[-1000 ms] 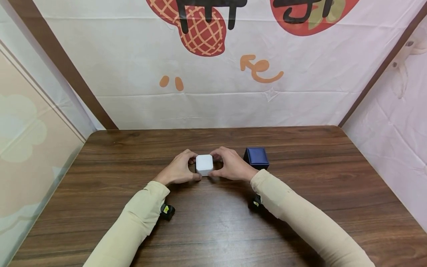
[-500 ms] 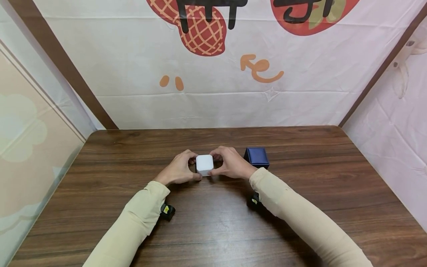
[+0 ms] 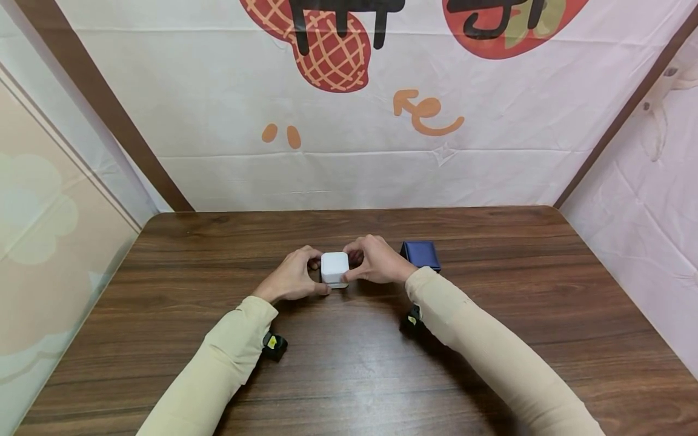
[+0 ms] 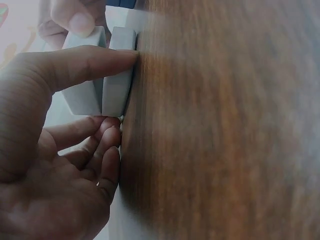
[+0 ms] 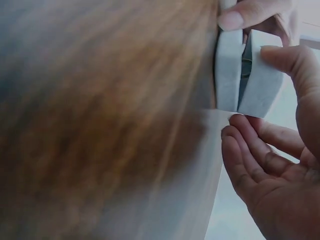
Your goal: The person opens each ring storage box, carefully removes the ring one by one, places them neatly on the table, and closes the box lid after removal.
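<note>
A small white ring box [image 3: 334,265] stands on the table between both hands. In the right wrist view its lid [image 5: 261,87] is tilted up from the base [image 5: 228,72], leaving a narrow gap. A thin curved edge, perhaps a ring [image 5: 246,67], shows inside that gap. My left hand [image 3: 293,275] grips the base, thumb on the near side and fingers at the far side. My right hand [image 3: 382,261] pinches the lid, its thumb [image 4: 82,24] pressed on the lid's near side in the left wrist view. Some fingertips behind the box are hidden.
A dark blue box [image 3: 421,254] sits just behind the right wrist, partly covered by it. The brown wooden table [image 3: 338,375] runs back to a printed white cloth wall [image 3: 360,175]. Cloth panels also line the left and right sides.
The right hand has risen slightly and drawn the lid up, so a seam now shows between lid and base. The left hand and the blue box stay put.
</note>
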### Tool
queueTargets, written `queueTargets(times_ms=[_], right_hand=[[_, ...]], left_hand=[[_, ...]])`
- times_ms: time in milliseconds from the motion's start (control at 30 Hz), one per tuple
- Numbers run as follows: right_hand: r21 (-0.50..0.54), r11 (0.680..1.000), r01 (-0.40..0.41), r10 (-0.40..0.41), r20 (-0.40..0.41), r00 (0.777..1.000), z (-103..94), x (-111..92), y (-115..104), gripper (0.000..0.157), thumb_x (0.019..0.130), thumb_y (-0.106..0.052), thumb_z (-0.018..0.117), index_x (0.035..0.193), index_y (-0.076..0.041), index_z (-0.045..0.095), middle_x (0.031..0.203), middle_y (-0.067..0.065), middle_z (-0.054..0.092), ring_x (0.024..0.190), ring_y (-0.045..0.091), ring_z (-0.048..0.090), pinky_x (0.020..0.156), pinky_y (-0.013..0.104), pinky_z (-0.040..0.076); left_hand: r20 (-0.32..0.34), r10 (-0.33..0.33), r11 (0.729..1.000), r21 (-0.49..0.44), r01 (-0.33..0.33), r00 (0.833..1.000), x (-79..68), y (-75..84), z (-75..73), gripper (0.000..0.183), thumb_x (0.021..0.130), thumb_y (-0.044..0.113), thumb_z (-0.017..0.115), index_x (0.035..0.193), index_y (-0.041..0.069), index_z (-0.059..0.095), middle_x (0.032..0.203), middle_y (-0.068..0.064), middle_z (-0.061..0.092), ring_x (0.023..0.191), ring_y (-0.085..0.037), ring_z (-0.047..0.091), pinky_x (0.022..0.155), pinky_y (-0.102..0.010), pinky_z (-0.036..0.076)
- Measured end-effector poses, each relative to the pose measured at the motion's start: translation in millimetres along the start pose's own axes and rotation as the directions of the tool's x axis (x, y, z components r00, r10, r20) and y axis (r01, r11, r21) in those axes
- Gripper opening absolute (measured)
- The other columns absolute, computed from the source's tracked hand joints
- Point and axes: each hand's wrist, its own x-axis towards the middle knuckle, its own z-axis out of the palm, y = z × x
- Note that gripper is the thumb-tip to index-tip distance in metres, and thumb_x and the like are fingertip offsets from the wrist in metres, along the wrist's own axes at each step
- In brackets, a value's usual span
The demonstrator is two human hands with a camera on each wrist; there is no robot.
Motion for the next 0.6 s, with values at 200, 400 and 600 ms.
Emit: queueTargets(times_ms=[200,400,600], right_hand=[[0.119,0.990,-0.076,0.066,0.084,0.994,-7.7,5,-1,0.030,0.082,-0.018,0.086,0.107,-0.005,0.076,0.093,0.000,0.074,0.085,0.012,0.068,0.078,0.027,0.055],[0.223,0.960,-0.170,0.137,0.159,0.978,-15.7,11,0,0.025,0.087,-0.016,0.081,0.108,-0.003,0.076,0.096,0.004,0.075,0.090,0.015,0.066,0.081,0.027,0.053],[0.295,0.918,-0.265,0.200,0.231,0.952,-22.7,16,1,0.021,0.093,-0.018,0.074,0.107,-0.003,0.078,0.113,0.007,0.072,0.098,0.013,0.065,0.086,0.029,0.053]], left_hand=[[0.003,-0.006,1.000,-0.010,0.006,1.000,0.2,-1.1,-0.1,0.054,0.067,0.017,0.090,0.110,-0.005,0.067,0.098,-0.011,0.061,0.094,-0.027,0.058,0.085,-0.039,0.046],[0.003,-0.016,1.000,-0.011,0.016,1.000,1.0,-1.1,-0.1,0.054,0.067,0.017,0.091,0.110,-0.005,0.066,0.097,-0.010,0.061,0.093,-0.026,0.058,0.084,-0.039,0.047],[0.014,-0.035,0.999,-0.030,0.035,0.999,2.1,-1.3,-0.3,0.056,0.068,0.017,0.090,0.113,-0.006,0.066,0.099,-0.011,0.060,0.095,-0.027,0.057,0.086,-0.039,0.046]])
